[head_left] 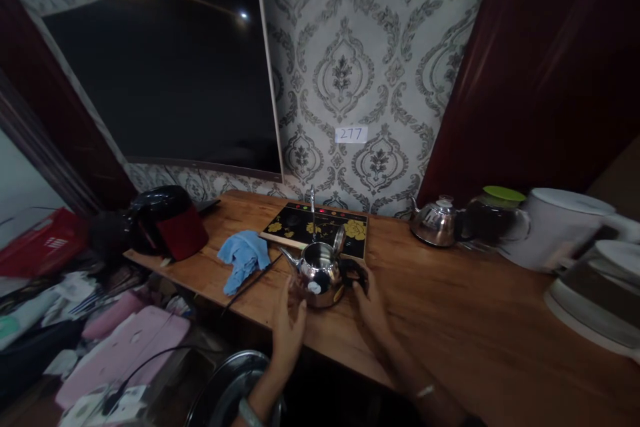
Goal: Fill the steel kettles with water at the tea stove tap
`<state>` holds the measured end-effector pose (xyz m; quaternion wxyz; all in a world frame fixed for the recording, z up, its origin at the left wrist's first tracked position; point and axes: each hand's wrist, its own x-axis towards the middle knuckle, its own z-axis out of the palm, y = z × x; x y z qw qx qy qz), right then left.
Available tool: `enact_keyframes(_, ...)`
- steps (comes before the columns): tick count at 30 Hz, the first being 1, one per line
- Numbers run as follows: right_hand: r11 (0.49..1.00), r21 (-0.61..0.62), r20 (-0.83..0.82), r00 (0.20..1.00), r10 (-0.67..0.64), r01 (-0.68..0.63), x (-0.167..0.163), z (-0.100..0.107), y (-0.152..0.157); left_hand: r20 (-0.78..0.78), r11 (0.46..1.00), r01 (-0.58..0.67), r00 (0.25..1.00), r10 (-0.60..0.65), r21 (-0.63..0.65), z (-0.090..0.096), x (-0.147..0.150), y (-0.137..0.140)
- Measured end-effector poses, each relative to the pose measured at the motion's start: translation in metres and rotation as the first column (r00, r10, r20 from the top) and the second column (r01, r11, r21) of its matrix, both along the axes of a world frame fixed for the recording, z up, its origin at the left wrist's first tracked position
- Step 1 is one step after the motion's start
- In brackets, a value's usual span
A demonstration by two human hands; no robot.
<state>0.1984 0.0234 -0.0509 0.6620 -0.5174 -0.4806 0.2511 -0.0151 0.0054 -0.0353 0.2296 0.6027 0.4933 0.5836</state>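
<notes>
A shiny steel teakettle is at the front edge of the wooden tabletop, its lid tipped up on the right and its mouth uncovered. My right hand is closed around the kettle's black handle. On the other side, my left hand grips the body below the spout; some of its fingers are hidden. Just behind stands a black induction tea stove with gold flowers and a thin upright metal water spout. A crumpled blue cloth lies left of the kettle.
At right stand a second steel kettle, a glass pot with a green lid, a white electric kettle and a large glass pot. A red-and-black appliance sits left. Below is a metal basin.
</notes>
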Motion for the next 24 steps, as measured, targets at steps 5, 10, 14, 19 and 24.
enact_keyframes(5, 0.992, -0.124, -0.047, 0.999, 0.012, -0.018, 0.017, -0.011, -0.020, -0.160, 0.965, -0.105, 0.976, 0.146, 0.238, 0.061, -0.036, 0.043)
enact_keyframes(10, 0.979, -0.200, -0.032, 0.999, -0.030, 0.023, 0.020, 0.000, -0.028, -0.463, 0.976, -0.009, 0.880, 0.110, 0.215, 0.113, -0.044, 0.142)
enact_keyframes(14, 0.972, -0.230, 0.005, 0.999, -0.046, 0.046, 0.018, 0.009, -0.031, -0.787, 0.999, -0.002, 0.615, 0.038, 0.046, 0.127, -0.028, 0.213)
enact_keyframes(19, 0.951, -0.305, 0.053, 0.998, -0.037, 0.052, 0.019, 0.014, -0.035, -0.934, 0.992, -0.007, 0.338, -0.120, -0.130, 0.122, -0.006, 0.269)
enact_keyframes(24, 0.933, -0.346, 0.121, 0.991, -0.063, 0.102, 0.024, 0.009, -0.035, -0.942, 0.984, 0.011, 0.288, -0.175, -0.179, 0.111, 0.005, 0.307)
